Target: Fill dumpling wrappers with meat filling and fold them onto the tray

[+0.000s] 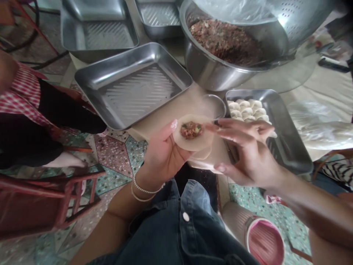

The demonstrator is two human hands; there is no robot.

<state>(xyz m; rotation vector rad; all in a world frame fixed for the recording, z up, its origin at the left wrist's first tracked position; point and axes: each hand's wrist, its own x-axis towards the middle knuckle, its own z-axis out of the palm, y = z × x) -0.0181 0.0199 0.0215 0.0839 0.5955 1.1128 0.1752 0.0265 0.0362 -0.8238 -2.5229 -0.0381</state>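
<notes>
A round dumpling wrapper (180, 141) lies across the fingers of my left hand (167, 151), whose thumb rests at its left edge. A small mound of meat filling (191, 130) with green bits sits in its middle. My right hand (245, 152) is at the right, thumb and fingers apart. Its fingertips are at the wrapper's right edge; whether they touch it I cannot tell. Below the held wrapper shows part of another pale round wrapper (202, 152). Just behind my hands stands a small clear dish (220, 101). Folded dumplings (248, 108) fill part of a metal tray (299, 147) at the right.
A large steel bowl (204, 75) of meat filling stands at the back, under a plastic bag and a perforated colander (292, 18). Metal trays (132, 114) are at left. Another person (22, 92) and a red chair (66, 198) are left; a pink-lined bin (264, 239) stands below right.
</notes>
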